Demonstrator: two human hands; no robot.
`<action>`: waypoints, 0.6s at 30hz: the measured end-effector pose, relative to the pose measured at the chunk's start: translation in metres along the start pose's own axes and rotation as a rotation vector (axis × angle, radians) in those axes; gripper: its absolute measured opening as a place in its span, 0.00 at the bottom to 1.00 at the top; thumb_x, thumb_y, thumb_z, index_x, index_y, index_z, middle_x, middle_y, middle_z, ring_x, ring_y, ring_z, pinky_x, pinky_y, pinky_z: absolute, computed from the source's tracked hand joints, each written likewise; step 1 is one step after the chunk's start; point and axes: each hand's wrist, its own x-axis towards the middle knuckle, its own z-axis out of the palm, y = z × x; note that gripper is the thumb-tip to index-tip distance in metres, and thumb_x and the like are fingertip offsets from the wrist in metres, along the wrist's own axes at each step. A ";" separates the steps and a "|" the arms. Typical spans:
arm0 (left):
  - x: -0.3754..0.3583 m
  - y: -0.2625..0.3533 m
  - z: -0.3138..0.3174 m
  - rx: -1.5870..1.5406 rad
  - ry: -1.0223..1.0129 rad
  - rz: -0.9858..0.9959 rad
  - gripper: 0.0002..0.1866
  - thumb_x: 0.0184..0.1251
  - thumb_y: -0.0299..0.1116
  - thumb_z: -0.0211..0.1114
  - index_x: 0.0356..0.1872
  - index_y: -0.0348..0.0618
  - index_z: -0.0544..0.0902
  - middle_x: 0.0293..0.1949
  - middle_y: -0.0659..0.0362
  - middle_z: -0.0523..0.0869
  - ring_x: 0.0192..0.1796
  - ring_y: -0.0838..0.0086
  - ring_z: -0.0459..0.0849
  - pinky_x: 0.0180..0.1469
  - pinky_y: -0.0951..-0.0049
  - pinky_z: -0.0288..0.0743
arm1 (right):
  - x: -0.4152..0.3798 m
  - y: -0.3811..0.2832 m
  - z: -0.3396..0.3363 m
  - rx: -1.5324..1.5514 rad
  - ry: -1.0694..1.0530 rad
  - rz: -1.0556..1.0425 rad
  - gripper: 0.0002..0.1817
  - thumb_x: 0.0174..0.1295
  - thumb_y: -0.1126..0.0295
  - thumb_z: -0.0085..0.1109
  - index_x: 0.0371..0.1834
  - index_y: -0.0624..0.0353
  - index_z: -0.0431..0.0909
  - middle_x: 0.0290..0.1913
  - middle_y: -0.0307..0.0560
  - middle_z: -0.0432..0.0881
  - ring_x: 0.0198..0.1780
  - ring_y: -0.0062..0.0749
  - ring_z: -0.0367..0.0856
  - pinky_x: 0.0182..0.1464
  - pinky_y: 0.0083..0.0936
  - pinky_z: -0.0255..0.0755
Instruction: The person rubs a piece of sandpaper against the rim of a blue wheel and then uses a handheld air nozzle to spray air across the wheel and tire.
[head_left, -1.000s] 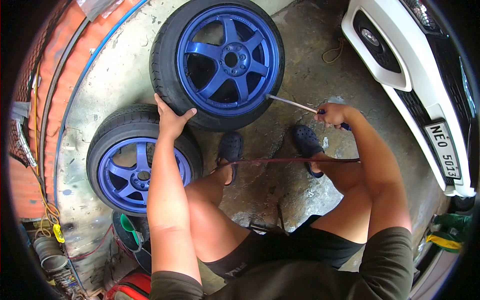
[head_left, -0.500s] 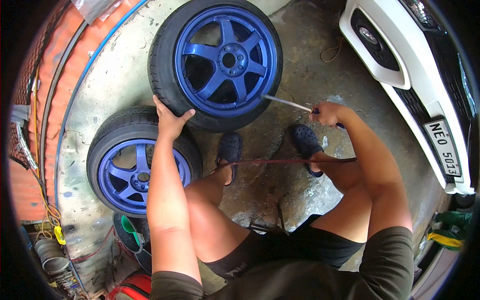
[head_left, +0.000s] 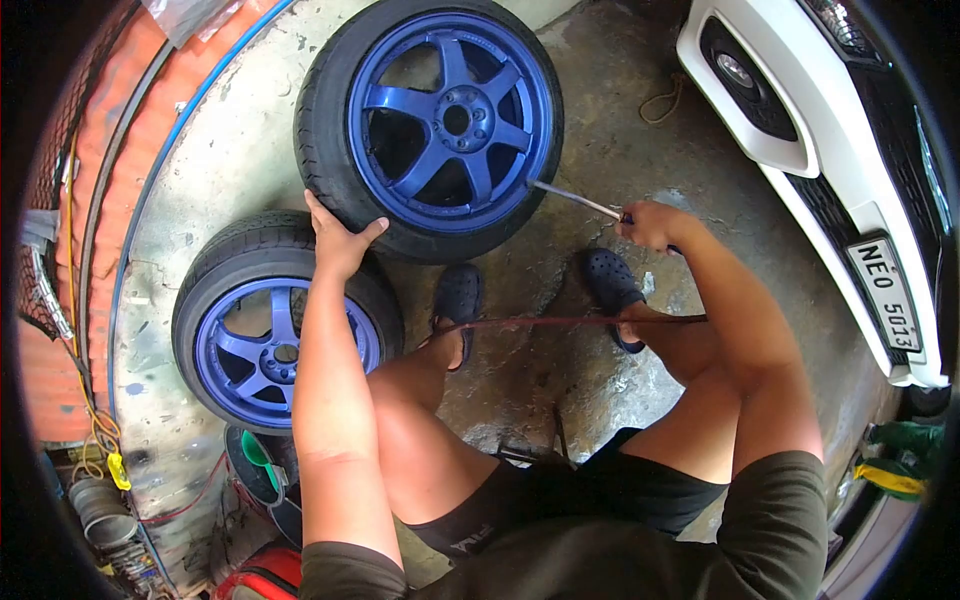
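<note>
A large wheel with a blue six-spoke rim and black tire stands in front of me. My left hand rests on the lower left of this tire, thumb and fingers spread apart. My right hand is closed around the dark handle of a screwdriver with a long metal shaft. The shaft points left, and its tip meets the lower right edge of the blue rim. A second blue wheel leans at the lower left, partly behind my left forearm.
A white car bumper stands at the right. A dark bucket with something green inside sits below the second wheel. A blue hose runs along the pale wall at the left. A thin dark red line crosses between my legs.
The screwdriver's tip has shifted slightly up along the rim edge, and my right hand has moved a little left. My left hand stays on the tire.
</note>
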 end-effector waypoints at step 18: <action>-0.001 -0.001 0.004 -0.008 0.014 0.025 0.82 0.52 0.46 0.92 0.87 0.30 0.29 0.86 0.27 0.53 0.86 0.40 0.61 0.87 0.55 0.59 | 0.039 -0.007 0.043 0.806 0.242 0.089 0.25 0.83 0.52 0.60 0.61 0.67 0.81 0.30 0.52 0.82 0.15 0.32 0.73 0.16 0.41 0.73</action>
